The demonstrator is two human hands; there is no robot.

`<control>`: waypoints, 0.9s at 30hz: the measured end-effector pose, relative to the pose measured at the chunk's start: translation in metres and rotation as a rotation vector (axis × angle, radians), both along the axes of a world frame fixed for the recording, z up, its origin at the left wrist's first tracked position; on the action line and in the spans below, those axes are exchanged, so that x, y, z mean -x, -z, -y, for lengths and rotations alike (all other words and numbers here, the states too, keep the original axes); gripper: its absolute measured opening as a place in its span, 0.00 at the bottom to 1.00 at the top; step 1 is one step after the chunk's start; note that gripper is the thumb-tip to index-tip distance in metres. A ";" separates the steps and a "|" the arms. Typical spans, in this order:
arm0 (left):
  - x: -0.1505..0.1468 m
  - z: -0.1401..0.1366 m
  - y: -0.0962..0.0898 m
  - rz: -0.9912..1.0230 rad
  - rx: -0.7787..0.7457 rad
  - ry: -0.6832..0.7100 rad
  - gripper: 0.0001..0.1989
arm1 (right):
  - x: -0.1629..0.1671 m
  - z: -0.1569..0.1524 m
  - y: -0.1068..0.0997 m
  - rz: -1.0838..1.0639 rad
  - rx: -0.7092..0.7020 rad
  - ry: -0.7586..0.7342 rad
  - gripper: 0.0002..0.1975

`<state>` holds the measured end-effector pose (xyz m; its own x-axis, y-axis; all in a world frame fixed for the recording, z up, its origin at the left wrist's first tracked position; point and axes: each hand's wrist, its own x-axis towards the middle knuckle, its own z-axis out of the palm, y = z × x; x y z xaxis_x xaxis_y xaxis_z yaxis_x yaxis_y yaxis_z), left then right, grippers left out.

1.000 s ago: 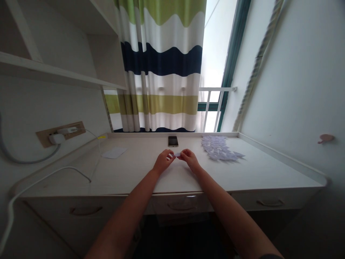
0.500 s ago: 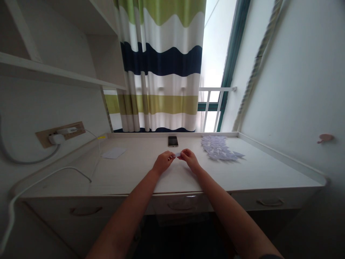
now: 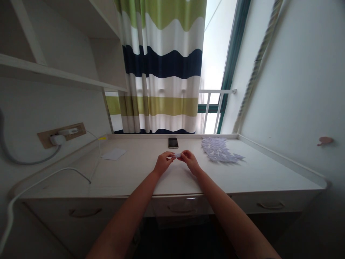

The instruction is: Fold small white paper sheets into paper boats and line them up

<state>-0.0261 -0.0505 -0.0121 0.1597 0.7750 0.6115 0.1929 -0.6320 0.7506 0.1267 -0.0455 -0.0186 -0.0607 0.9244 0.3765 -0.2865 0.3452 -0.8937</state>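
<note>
Between my two hands, just above the white desk [image 3: 129,180], is a small piece of folded white paper [image 3: 178,155]. My left hand [image 3: 163,162] pinches its left end with thumb and fingers. The right end is gripped by my right hand [image 3: 189,160], whose fingers cover part of it. Its folds are too small to make out. To the right lies a spread of several folded white paper pieces with pointed ends [image 3: 219,149]. A few flat white sheets [image 3: 114,154] rest on the desk at the left.
A dark phone [image 3: 173,142] lies beyond my hands near the desk's back edge. White cables [image 3: 78,170] run from the wall socket [image 3: 61,135] across the left side. A shelf [image 3: 59,77] overhangs the left; a striped curtain [image 3: 161,86] hangs behind.
My left fingers have shifted slightly on the folded paper, straightening a little. Both hands stay in the same place. The whole view has tipped slightly.
</note>
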 end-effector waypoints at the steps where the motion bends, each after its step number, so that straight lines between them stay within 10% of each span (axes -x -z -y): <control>1: 0.000 0.000 -0.001 0.024 0.016 -0.001 0.05 | 0.000 0.000 0.000 -0.004 0.000 -0.003 0.16; 27: -0.003 -0.003 -0.002 0.302 0.407 0.161 0.16 | 0.000 0.012 -0.009 0.149 0.059 0.004 0.12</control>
<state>-0.0232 -0.0478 -0.0106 0.1593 0.9393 0.3038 -0.1454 -0.2821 0.9483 0.1265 -0.0571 -0.0101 -0.1078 0.9449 0.3091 -0.1479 0.2922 -0.9449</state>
